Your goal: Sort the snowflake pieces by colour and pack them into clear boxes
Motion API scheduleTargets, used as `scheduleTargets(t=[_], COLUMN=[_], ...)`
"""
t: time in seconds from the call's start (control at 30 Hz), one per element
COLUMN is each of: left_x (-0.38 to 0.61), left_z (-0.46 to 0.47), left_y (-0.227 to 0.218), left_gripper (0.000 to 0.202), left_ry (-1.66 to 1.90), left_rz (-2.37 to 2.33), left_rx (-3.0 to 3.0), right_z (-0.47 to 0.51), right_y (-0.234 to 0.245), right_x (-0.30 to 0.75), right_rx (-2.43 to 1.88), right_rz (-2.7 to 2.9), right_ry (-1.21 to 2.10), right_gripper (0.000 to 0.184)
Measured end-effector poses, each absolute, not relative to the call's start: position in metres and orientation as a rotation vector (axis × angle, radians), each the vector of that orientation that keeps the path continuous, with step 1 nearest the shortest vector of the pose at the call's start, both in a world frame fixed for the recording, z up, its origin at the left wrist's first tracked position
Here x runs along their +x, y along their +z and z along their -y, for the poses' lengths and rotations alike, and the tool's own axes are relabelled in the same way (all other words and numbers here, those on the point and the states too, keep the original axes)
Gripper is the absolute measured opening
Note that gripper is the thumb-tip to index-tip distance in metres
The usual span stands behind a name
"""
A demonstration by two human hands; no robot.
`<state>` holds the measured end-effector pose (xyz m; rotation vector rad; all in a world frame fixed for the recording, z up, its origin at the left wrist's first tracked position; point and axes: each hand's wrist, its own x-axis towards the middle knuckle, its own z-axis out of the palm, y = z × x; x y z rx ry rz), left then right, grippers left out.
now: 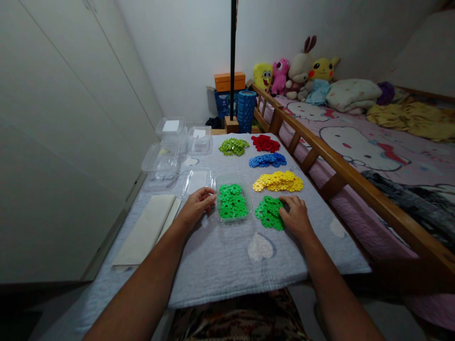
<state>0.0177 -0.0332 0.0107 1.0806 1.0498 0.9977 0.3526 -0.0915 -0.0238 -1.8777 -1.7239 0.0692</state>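
A clear plastic container [250, 208] stands at the middle of the table, holding several green snowflake building discs [232, 206]. Beside its left wall is my left hand [198, 204], fingers loosely bent and a small gap between thumb and forefinger; the fingertips are at the wall. To the right of the container lies a pile of green snowflake discs [269, 212]. My right hand [295, 215] is bent over the right edge of this pile, its fingertips on the discs and partly hidden. A clear lid [198, 182] rests behind my left hand.
Behind the green pile lie yellow discs [279, 181], blue discs [267, 160], red discs [265, 143] and lime-green discs [233, 147]. Clear containers [161, 158] stand at the back left. A folded cream cloth [145, 230] lies left. A wooden bed rail [330, 163] borders the right.
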Motion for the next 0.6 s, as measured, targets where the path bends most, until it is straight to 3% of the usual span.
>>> scheduleTargets(t=[0.3, 0.6], left_x=[0.0181, 0.0182], left_z=[0.0323, 0.032], left_y=[0.0106, 0.0102], left_gripper=[0.039, 0.039], left_ry=[1.004, 1.003], left_rz=[-1.033, -1.024], left_rx=[1.085, 1.086], right_z=[0.0899, 0.0896], right_y=[-0.0233, -0.016], right_x=[0.3545, 0.3567], right_rx=[-1.847, -1.659], right_rz=[1.76, 1.709], right_ry=[0.084, 0.176], right_gripper=[0.04, 0.024])
